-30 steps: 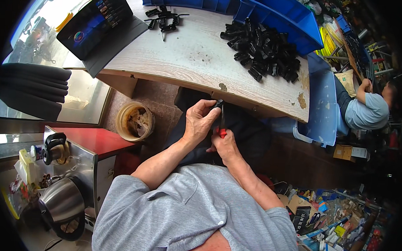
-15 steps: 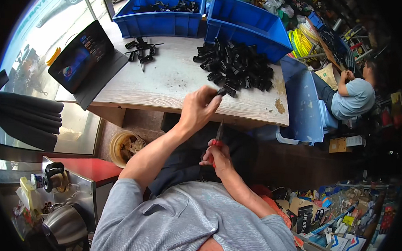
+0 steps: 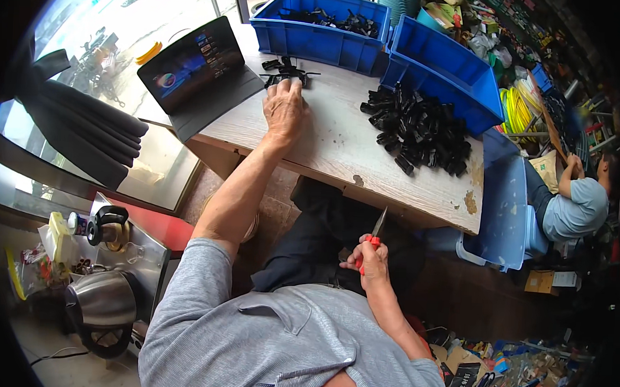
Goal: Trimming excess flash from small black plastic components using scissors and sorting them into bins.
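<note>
Two bare hands are in view, one engaged with a tool and one at the work surface. Nearest the body, the right hand (image 3: 374, 264) grasps a pair of red-handled pliers (image 3: 374, 240) above the lap, their narrow jaws directed toward the table edge. A steel kettle (image 3: 103, 301) stands at the near left. Beyond the pliers lies the whitish wooden table (image 3: 333, 149), its surface worn and chipped near the front edge. The left hand (image 3: 284, 111) is extended over it, palm down, fingertips at a small cluster of black parts (image 3: 282, 66); whether it has gripped one cannot be determined, the fingers being obscured. A tablet (image 3: 198, 64) stands open just left of that cluster. A larger heap of black parts (image 3: 420, 129) occupies the right of the table. At the far side are a left blue bin (image 3: 316, 47), containing dark pieces, and a right blue bin (image 3: 469, 109) just behind the heap. A co-worker (image 3: 576, 208) sits off to the right, past a pale blue tub (image 3: 508, 209).
</note>
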A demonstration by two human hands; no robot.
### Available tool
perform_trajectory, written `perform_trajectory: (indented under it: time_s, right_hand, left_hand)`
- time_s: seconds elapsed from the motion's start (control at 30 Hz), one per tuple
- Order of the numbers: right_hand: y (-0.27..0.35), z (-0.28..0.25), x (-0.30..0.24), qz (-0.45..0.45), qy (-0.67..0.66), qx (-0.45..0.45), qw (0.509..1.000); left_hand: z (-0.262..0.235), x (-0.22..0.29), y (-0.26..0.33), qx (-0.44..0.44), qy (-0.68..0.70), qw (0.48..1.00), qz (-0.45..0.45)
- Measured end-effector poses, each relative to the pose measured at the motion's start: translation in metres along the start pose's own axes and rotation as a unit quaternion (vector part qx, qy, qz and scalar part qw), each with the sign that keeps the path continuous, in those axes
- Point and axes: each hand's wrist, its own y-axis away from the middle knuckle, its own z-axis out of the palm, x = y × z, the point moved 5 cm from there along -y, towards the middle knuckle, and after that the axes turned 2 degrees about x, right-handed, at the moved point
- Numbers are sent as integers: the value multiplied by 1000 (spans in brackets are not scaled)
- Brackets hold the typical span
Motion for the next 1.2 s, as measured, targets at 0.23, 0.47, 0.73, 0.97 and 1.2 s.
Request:
perform_trajectory:
  time_s: [0.23, 0.47, 0.73, 0.97, 1.2]
  right_hand:
    - [-5, 2, 1, -7, 12, -16, 1000]
    - [-3, 9, -4, 0, 6, -6, 1000]
    - [-3, 18, -20, -25, -36, -30, 999]
    - [1, 29, -46, -87, -81, -63, 991]
    - [-3, 22, -27, -39, -49, -93, 994]
  left_hand:
    - [8, -12, 8, -44, -22, 996, 77]
    - [-18, 18, 24, 1, 141, 973, 185]
    - [-58, 77, 82, -111, 421, 895, 99]
    - [-55, 98, 160, -392, 586, 699, -117]
    - [-28, 95, 204, -549, 615, 449, -344]
